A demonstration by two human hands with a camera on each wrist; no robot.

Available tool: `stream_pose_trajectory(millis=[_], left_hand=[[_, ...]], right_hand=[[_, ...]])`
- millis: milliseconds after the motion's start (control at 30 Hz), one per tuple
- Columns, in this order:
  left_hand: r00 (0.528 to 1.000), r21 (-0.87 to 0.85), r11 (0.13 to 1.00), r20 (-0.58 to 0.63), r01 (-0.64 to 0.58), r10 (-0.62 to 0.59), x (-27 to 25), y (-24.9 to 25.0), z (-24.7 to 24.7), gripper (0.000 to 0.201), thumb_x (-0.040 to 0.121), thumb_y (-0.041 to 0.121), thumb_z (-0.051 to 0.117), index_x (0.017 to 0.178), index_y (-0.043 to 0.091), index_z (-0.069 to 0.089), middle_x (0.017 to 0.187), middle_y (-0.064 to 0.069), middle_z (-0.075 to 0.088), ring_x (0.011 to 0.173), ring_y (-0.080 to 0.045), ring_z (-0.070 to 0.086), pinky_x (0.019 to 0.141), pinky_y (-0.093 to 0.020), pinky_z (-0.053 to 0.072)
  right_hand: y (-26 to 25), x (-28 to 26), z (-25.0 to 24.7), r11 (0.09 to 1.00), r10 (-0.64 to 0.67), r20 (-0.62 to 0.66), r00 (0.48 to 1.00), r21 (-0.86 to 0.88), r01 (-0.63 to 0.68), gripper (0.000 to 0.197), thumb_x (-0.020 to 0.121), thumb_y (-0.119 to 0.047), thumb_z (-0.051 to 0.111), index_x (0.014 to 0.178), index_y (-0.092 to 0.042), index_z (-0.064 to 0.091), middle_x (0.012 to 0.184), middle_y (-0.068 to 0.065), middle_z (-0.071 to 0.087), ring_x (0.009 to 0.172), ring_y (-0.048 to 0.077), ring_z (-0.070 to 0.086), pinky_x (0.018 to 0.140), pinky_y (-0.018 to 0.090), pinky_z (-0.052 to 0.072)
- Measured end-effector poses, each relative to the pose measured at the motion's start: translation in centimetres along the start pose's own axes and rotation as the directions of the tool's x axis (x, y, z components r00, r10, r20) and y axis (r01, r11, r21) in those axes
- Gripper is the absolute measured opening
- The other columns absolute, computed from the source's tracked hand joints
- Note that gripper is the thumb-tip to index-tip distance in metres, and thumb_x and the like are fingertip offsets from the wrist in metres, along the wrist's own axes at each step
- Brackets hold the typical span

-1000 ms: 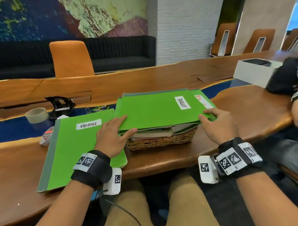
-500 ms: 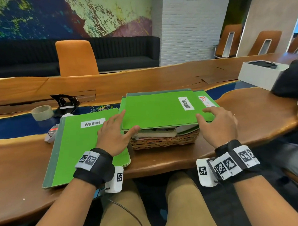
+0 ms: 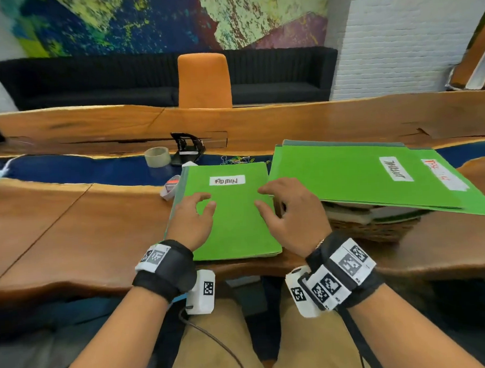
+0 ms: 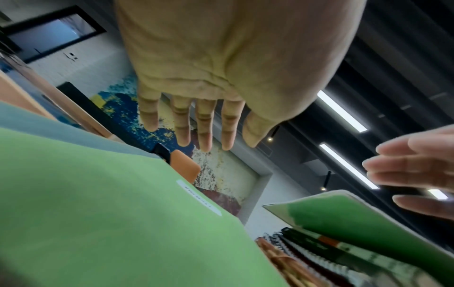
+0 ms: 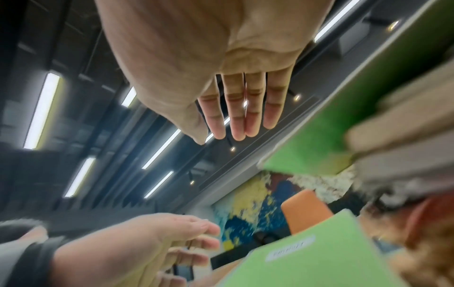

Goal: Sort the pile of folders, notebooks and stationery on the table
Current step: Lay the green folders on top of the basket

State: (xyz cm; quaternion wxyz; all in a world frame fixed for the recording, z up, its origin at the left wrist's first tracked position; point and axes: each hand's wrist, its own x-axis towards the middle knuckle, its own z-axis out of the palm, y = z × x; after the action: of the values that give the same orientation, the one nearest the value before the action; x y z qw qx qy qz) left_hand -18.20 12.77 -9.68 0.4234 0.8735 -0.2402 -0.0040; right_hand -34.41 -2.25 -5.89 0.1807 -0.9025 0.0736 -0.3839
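The setting is an office meeting room. A long live-edge wooden tabletop (image 3: 71, 233) with a blue inlay strip carries labelled green folders (image 3: 346, 176), a tape roll (image 3: 157, 157) and a hole punch (image 3: 188, 147). An orange chair (image 3: 204, 79) stands at the far edge, with a black sofa (image 3: 92, 82), a wall mural (image 3: 145, 21) and white brick wall (image 3: 396, 38) beyond. Linear ceiling lights (image 5: 41, 108) run overhead.

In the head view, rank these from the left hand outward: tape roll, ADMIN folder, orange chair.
1. ADMIN folder, directly under the left hand.
2. Tape roll, beyond the folder, slightly left.
3. Orange chair, across the table.
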Motion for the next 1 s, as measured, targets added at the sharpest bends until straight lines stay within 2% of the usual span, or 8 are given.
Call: stream_pose_trajectory(millis=[133, 233, 300, 467, 667, 800, 867, 1000], left_hand=[[0.982, 0.338, 0.922, -0.07, 0.189, -0.175, -0.7, -3.5, -1.8, 0.045, 0.088, 0.048, 0.063, 0.129, 0.028, 0.06, 0.139, 0.001, 0.052, 0.127, -0.029, 0.045, 0.103, -0.044, 0.039], [0.963, 0.366, 0.894, -0.032, 0.259, -0.266, -1.1, -5.4, -2.6, 0.039, 0.084, 0.051, 0.062, 0.118, 0.033, 0.065, 0.116, 0.002, 0.066, 0.115, -0.032, 0.054, 0.094, -0.042, 0.044], [0.96, 0.278, 0.921, -0.016, 0.274, -0.281, -1.0, -6.2, -2.9, 0.04, 0.076, 0.052, 0.061, 0.11, 0.031, 0.068, 0.103, 0.001, 0.071, 0.106, -0.032, 0.062, 0.091, -0.042, 0.049], [0.96, 0.165, 0.947, -0.027, 0.278, -0.277, -0.7, -7.1, -3.2, 0.024, 0.084, 0.033, 0.07, 0.096, 0.012, 0.07, 0.099, -0.011, 0.072, 0.097, -0.035, 0.065, 0.083, -0.041, 0.053], [0.958, 0.124, 0.954, -0.128, 0.273, -0.258, -0.9, -7.2, -3.6, 0.02, 0.086, 0.026, 0.071, 0.102, 0.016, 0.077, 0.097, -0.005, 0.075, 0.094, -0.031, 0.066, 0.082, -0.036, 0.053], [0.944, 0.089, 0.95, -0.17, 0.299, -0.282, -1.1, -6.6, -3.6, 0.005, 0.082, 0.026, 0.073, 0.078, 0.023, 0.074, 0.087, -0.002, 0.073, 0.089, -0.029, 0.066, 0.076, -0.031, 0.051], [0.934, 0.013, 0.952, -0.198, 0.307, -0.298, -1.1, -6.3, -3.8, 0.017, 0.085, 0.02, 0.069, 0.069, 0.024, 0.066, 0.077, 0.0, 0.068, 0.084, -0.028, 0.064, 0.072, -0.029, 0.048], [0.889, -0.202, 0.932, -0.294, 0.301, -0.351, -0.6, -5.4, -5.5, 0.013, 0.094, 0.013, 0.054, 0.091, 0.012, 0.067, 0.088, -0.004, 0.063, 0.085, -0.025, 0.057, 0.071, -0.027, 0.039]], right_hand=[[-1.5, -0.2, 3.8, 0.998, 0.059, 0.3, 0.952, 0.014, -0.067, 0.034, 0.093, -0.041, 0.06, 0.117, -0.019, 0.068, 0.118, -0.001, 0.068, 0.112, 0.02, 0.06, 0.098, 0.034, 0.047], [-0.6, -0.6, 6.2, 0.948, 0.313, 0.592, 0.743, -0.244, -0.205, 0.053, 0.09, -0.053, 0.055, 0.134, -0.022, 0.055, 0.135, 0.004, 0.056, 0.128, 0.026, 0.048, 0.105, 0.038, 0.042], [-0.1, -0.8, 7.1, 0.911, 0.401, 0.624, 0.671, -0.347, -0.221, 0.058, 0.087, -0.055, 0.055, 0.134, -0.021, 0.052, 0.135, 0.009, 0.051, 0.13, 0.032, 0.043, 0.104, 0.042, 0.042], [0.4, -0.4, 7.7, 0.881, 0.465, 0.56, 0.685, -0.367, -0.298, 0.063, 0.086, -0.055, 0.058, 0.139, -0.022, 0.047, 0.144, 0.013, 0.04, 0.135, 0.035, 0.038, 0.108, 0.046, 0.039], [1.5, -0.6, 7.8, 0.895, 0.442, 0.577, 0.687, -0.336, -0.293, 0.057, 0.085, -0.052, 0.059, 0.129, -0.016, 0.054, 0.125, 0.01, 0.054, 0.124, 0.031, 0.045, 0.103, 0.04, 0.042], [1.7, -0.8, 7.8, 0.895, 0.44, 0.585, 0.681, -0.351, -0.277, 0.057, 0.085, -0.051, 0.057, 0.129, -0.016, 0.053, 0.127, 0.01, 0.052, 0.13, 0.035, 0.038, 0.107, 0.042, 0.039], [1.7, -0.8, 7.9, 0.899, 0.433, 0.593, 0.679, -0.344, -0.273, 0.058, 0.085, -0.053, 0.057, 0.131, -0.017, 0.052, 0.129, 0.01, 0.05, 0.132, 0.035, 0.037, 0.108, 0.043, 0.038], [1.7, -0.7, 8.2, 0.913, 0.404, 0.594, 0.696, -0.313, -0.262, 0.065, 0.086, -0.059, 0.055, 0.137, -0.021, 0.048, 0.145, 0.012, 0.041, 0.142, 0.036, 0.028, 0.113, 0.048, 0.033]])
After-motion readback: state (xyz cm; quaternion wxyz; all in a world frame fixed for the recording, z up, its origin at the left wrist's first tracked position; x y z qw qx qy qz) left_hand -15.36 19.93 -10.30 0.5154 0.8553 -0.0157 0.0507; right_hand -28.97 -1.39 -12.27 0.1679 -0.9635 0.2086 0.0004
